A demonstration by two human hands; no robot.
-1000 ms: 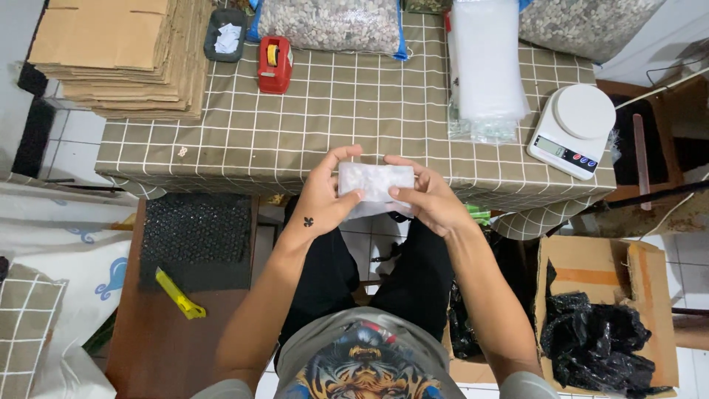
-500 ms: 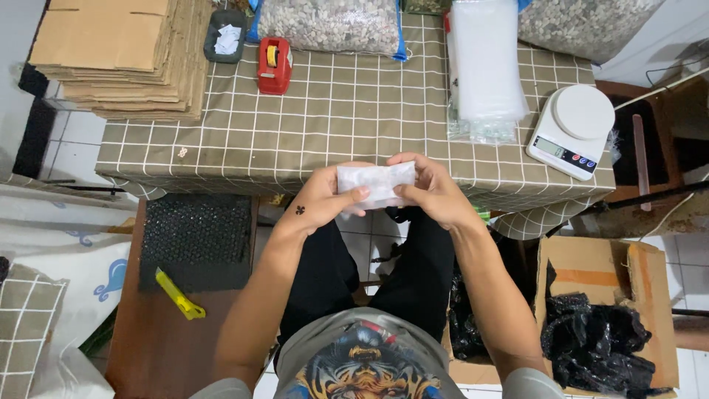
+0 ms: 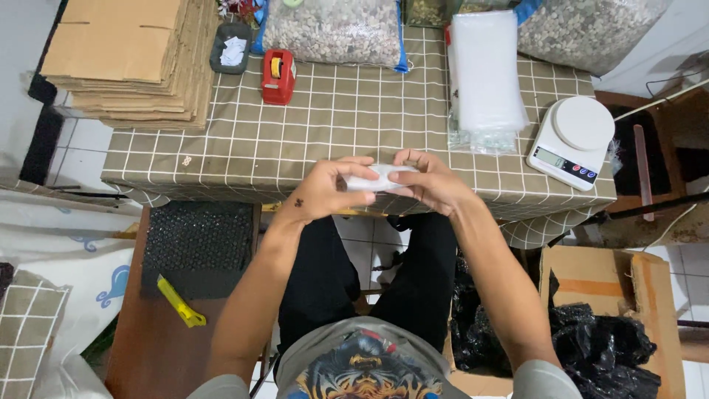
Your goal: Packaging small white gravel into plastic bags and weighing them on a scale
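Observation:
Both hands hold a small white packet (image 3: 374, 178) between them, just above the near edge of the checked table (image 3: 310, 140). My left hand (image 3: 325, 191) grips its left end with thumb and fingers. My right hand (image 3: 428, 181) pinches its right end. The fingers cover most of the packet, which lies nearly flat and edge-on to the camera.
On the table stand a red tape dispenser (image 3: 278, 76), a stack of clear plastic bags (image 3: 484, 74), a white digital scale (image 3: 572, 140), big bags of dried goods (image 3: 332, 29) and flat cardboard boxes (image 3: 129, 63). A yellow cutter (image 3: 179, 301) lies on a brown stool at left; an open carton with black bags (image 3: 605, 340) sits at right.
The packet has been turned from facing the camera to lying nearly flat, and both hands have closed more tightly around it and moved slightly toward the table.

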